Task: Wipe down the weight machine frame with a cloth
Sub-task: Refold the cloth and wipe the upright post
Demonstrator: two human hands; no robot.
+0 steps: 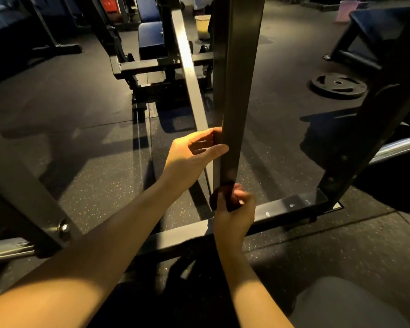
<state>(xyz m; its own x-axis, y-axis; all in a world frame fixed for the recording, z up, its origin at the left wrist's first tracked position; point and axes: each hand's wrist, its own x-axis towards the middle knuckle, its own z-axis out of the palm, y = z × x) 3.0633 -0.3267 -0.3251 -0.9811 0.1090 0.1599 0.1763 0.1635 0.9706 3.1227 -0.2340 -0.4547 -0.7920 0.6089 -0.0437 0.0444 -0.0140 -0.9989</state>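
You are mid-wipe on the upright post [234, 91] of the frame. Your left hand [189, 159] steadies it, fingers curled round its edge; just below, your right hand [233, 209] grips a dark cloth [217, 197] bunched against the post's foot. Next, probably the base bar [289, 207], near right.

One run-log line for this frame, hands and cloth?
left hand: holds dark upright steel post | right hand: grips dark bunched cloth at post's lower end | phase: wiping | black weight plate: on floor
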